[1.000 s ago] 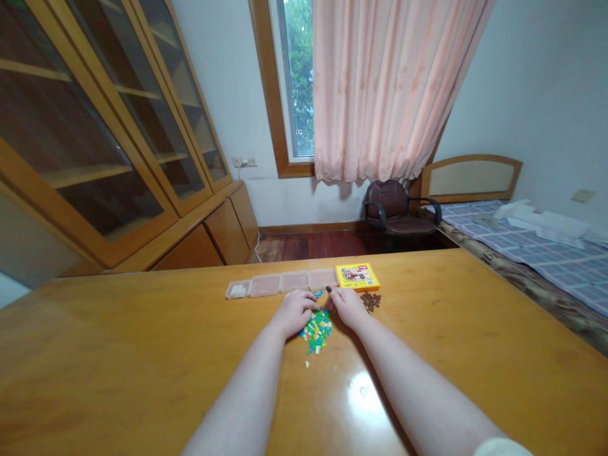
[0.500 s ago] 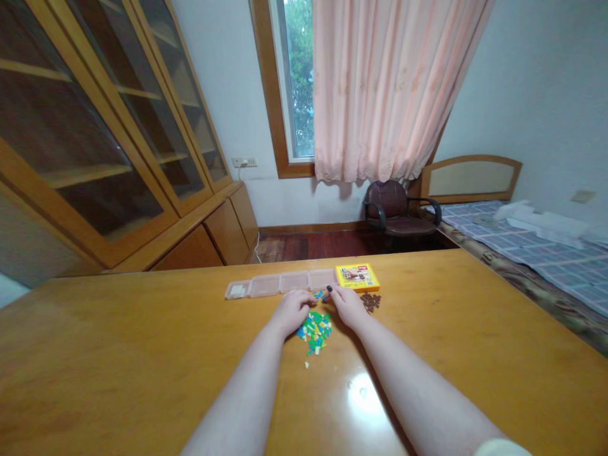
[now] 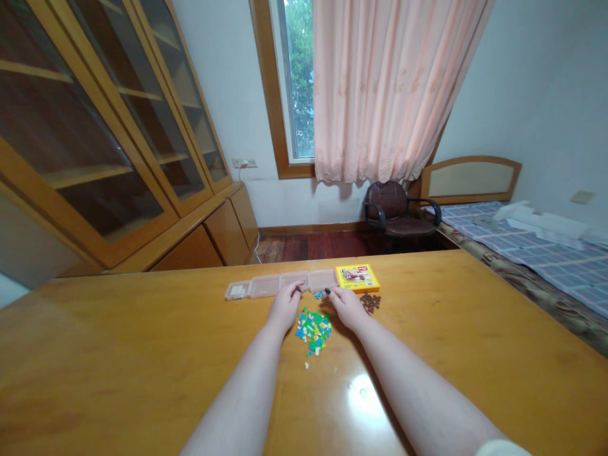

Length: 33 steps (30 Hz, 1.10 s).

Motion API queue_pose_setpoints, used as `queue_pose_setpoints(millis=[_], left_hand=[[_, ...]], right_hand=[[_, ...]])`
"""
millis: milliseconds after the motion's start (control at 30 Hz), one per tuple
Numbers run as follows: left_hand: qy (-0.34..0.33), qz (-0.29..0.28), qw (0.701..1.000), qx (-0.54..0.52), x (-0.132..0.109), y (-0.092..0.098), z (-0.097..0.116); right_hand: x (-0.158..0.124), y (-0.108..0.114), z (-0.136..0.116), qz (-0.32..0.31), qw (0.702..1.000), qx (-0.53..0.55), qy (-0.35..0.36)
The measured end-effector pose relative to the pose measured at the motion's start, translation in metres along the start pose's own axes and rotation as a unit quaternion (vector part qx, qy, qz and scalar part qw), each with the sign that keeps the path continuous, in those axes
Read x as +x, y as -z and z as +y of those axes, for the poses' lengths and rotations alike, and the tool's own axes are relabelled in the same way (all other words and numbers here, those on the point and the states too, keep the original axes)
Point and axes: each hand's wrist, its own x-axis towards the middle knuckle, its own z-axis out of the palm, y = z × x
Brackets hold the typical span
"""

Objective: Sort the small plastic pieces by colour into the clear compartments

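The clear tray [image 3: 266,286] is holding pale pieces [image 3: 238,290]; coloured bits [image 3: 314,329] are lying near the left hand [image 3: 285,305] and right hand [image 3: 349,306], whose grip I cannot tell.

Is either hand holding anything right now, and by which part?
The left hand and right hand each show a dark spot at the grip, too small to identify; whether anything is held cannot be told.

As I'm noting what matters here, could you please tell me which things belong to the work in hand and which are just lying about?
Seemingly part of the work:
colourful pile of small pieces
blue pieces
brown pieces
clear trays
yellow box

Apparently just lying about:
white bundle on the bed
chair
curtain
cabinet
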Motion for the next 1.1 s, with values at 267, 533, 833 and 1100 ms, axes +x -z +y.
queue_pose_setpoints(millis=[267,533,833,1100], left_hand=[[0.052,0.021,0.995,-0.077,0.003,-0.002,-0.009],[0.049,0.035,0.995,-0.078,0.001,-0.002,-0.006],[0.060,0.030,0.995,-0.077,0.001,0.000,-0.001],[0.059,0.028,0.996,-0.061,0.000,0.001,0.001]], right_hand=[[-0.010,-0.004,-0.021,-0.117,0.983,-0.046,0.130],[-0.013,-0.008,-0.029,-0.151,0.954,-0.181,0.185],[-0.007,-0.003,-0.019,-0.071,0.987,-0.095,0.109],[-0.007,-0.005,-0.010,-0.088,0.994,-0.043,0.041]])
